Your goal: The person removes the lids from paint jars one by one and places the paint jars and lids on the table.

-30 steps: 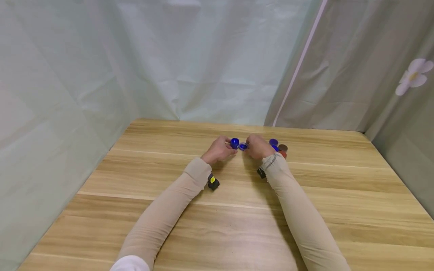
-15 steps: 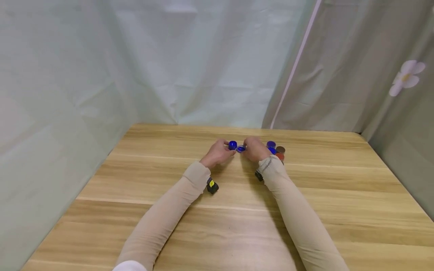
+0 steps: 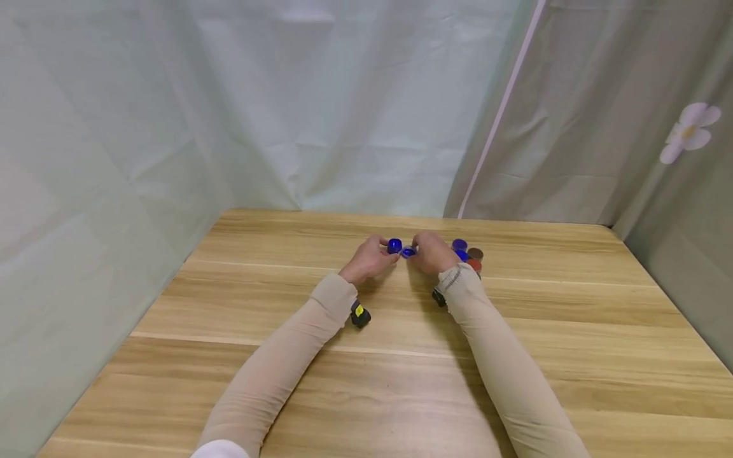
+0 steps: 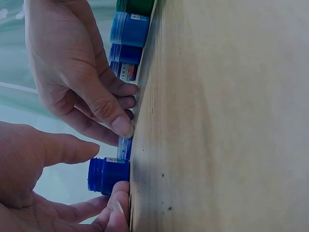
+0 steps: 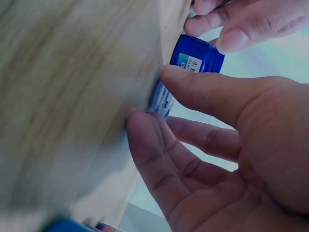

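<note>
My left hand holds a small dark blue paint jar upright on the wooden table, thumb on one side and fingers low on the other. The jar has no lid on, and its threaded neck shows in the left wrist view. Beside it, a clear ribbed lid with blue inside lies on the tabletop, its hollow side up. The thumb and fingers of my right hand pinch the lid's edge close to the jar. A printed label on the jar faces the right wrist camera.
Right of my right hand stands a cluster of several capped paint jars, among them a purple-blue one, a brown one and a red one. The left wrist view adds a green jar. Pale curtains hang behind the table.
The head view has tilted slightly. Both hands stay at almost the same spot, with the jar and the lid still side by side between them.
</note>
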`<move>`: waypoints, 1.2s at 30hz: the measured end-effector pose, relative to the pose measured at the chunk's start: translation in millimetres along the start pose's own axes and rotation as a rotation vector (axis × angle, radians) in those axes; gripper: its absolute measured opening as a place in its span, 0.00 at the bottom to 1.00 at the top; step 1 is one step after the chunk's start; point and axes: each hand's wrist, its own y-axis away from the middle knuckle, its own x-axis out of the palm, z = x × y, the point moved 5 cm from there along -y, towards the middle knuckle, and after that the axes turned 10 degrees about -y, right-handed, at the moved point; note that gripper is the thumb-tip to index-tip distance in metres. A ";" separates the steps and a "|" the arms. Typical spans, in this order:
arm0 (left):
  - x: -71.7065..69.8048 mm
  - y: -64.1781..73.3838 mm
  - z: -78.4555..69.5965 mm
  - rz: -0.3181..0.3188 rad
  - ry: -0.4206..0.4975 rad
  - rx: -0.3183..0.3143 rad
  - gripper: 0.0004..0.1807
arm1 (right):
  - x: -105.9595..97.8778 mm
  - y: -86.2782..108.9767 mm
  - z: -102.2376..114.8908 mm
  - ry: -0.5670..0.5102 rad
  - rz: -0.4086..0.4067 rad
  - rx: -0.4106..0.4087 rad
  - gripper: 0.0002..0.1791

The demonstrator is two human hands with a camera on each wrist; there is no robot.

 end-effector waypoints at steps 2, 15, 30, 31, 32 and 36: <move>0.5 0.3 -0.1 0.000 0.002 0.000 0.30 | -1.1 2.5 -0.2 -0.015 0.004 0.006 0.18; 0.8 -2.4 1.1 -0.046 0.013 -0.055 0.30 | -15.2 11.1 -7.4 -0.035 0.058 0.035 0.33; -8.8 -2.7 2.7 -0.236 0.125 -0.107 0.27 | -39.9 16.0 -17.3 -0.033 -0.093 0.014 0.28; -10.0 -2.2 1.9 -0.257 0.136 -0.103 0.27 | -42.7 17.3 -18.2 -0.026 -0.105 0.015 0.28; -10.8 -2.0 1.2 -0.273 0.156 -0.094 0.26 | -44.9 18.5 -19.3 -0.018 -0.109 0.015 0.28; -14.6 -1.2 -3.4 -0.354 0.240 -0.012 0.22 | -50.7 22.3 -25.4 0.038 -0.102 0.047 0.27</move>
